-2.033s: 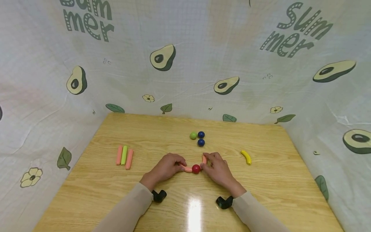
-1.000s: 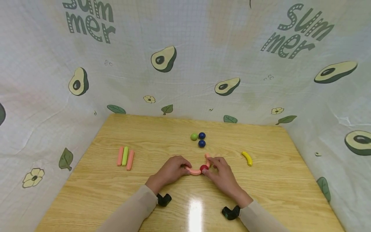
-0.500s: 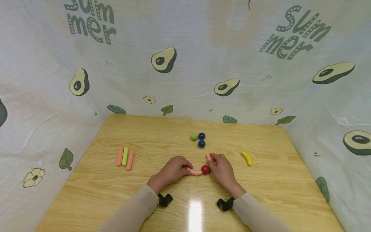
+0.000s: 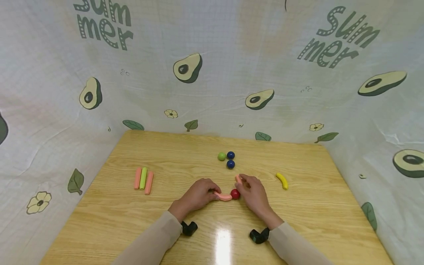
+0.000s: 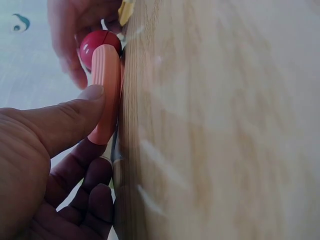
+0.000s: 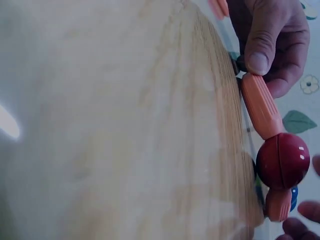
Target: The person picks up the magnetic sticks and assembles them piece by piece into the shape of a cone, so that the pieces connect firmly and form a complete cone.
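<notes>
Wooden bench (image 4: 298, 221), pale and glossy, is seen under two hands working a small chain of toy pieces at its middle. A pink curved stick (image 4: 224, 197) is pinched at its left end by the left hand (image 4: 198, 195), thumb pressed on top of it, as the left wrist view shows (image 5: 104, 95). A red ball (image 4: 235, 194) is joined to the stick's right end, and a second pink stick (image 4: 238, 179) rises from the ball toward the far side. That second stick is pinched by the fingertips of the right hand (image 4: 253, 193), curled over it. In the right wrist view the ball (image 6: 283, 161) is seen touching a stick on each side. Beyond the hands, a green ball (image 4: 221, 156) and two blue balls (image 4: 230, 159) are clustered together. Three straight sticks (image 4: 143, 179), pink, green and pink, are laid side by side to the left. A yellow curved stick (image 4: 282, 180) is set apart on the right. An avocado-print cloth (image 4: 212, 73) is hung around the bench.
</notes>
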{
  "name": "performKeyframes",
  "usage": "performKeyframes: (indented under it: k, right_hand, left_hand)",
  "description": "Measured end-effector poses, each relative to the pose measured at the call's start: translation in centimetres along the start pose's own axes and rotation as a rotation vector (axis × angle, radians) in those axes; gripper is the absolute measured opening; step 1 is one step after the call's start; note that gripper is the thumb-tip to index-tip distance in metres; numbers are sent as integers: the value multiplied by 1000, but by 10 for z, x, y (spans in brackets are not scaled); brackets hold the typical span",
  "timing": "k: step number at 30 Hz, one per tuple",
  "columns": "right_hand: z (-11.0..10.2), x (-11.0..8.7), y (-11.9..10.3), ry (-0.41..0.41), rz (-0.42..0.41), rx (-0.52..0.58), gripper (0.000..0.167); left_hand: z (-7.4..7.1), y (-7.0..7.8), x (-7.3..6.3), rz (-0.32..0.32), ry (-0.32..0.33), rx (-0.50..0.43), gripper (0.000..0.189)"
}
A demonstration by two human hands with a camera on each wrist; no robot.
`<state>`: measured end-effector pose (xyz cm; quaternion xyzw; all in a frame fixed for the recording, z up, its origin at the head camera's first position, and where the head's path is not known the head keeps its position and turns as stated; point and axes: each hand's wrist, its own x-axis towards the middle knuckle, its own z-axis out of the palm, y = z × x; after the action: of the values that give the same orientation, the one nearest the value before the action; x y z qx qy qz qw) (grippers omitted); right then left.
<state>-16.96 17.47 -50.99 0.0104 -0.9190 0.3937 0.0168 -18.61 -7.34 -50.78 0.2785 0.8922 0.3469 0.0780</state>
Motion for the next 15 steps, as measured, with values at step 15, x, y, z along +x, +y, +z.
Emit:
performKeyframes:
  k: [15]
  right_hand:
    - [-8,-9,11,-46,-24,67,43]
  left_hand:
    - [3,4,2,-16,-30,-3,14]
